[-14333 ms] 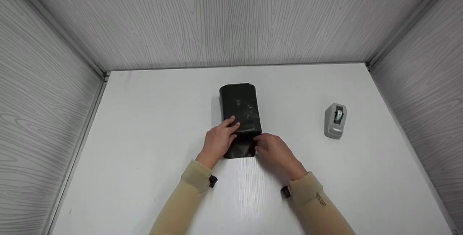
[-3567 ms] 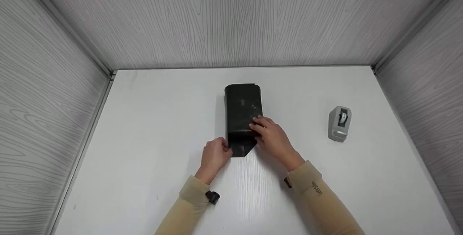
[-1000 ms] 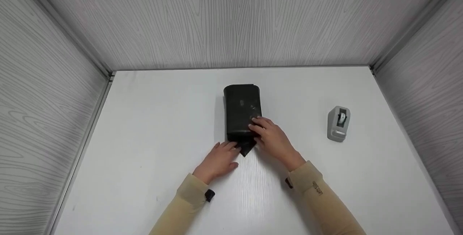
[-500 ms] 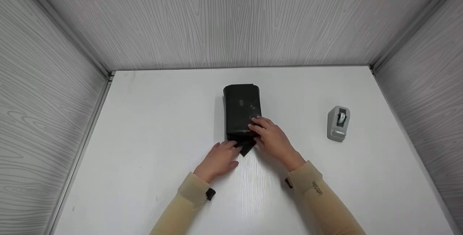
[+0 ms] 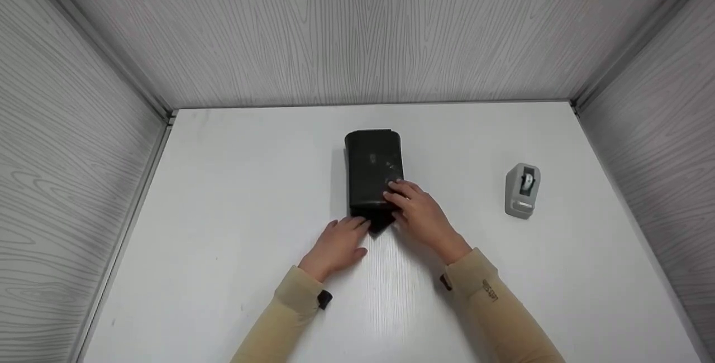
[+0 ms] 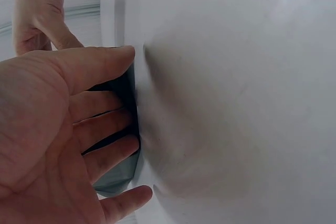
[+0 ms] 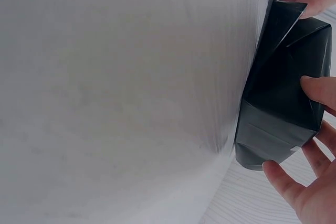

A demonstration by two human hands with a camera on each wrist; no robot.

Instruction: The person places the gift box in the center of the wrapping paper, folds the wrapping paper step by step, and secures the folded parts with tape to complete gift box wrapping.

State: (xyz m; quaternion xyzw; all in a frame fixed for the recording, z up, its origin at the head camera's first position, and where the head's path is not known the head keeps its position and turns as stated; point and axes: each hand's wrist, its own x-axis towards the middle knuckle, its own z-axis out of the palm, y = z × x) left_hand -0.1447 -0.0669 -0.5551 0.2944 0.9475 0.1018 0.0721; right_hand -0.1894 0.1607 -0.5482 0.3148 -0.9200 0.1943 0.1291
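A box-shaped package (image 5: 371, 165) wrapped in black sheet material lies on the white table. A pointed black flap (image 5: 381, 223) sticks out from its near end. My left hand (image 5: 336, 246) presses the left side of this flap with its fingers extended. In the left wrist view, the left fingers (image 6: 107, 158) lie against the dark wrapping, thumb apart. My right hand (image 5: 423, 218) holds the package's near right corner, fingers on top and thumb at the end. In the right wrist view, the package's folded end (image 7: 278, 93) shows, with the flap (image 7: 286, 17) raised off the end face.
A grey tape dispenser (image 5: 522, 191) with a roll of tape stands on the table (image 5: 246, 184) to the right. Wood-grain panels (image 5: 357, 33) enclose the table at the back and both sides.
Earlier the left hand rested on the package, then pinched the flap's left corner; now it presses there and the flap has narrowed to a point, lately pushed slightly inward. The right hand moved onto the package.
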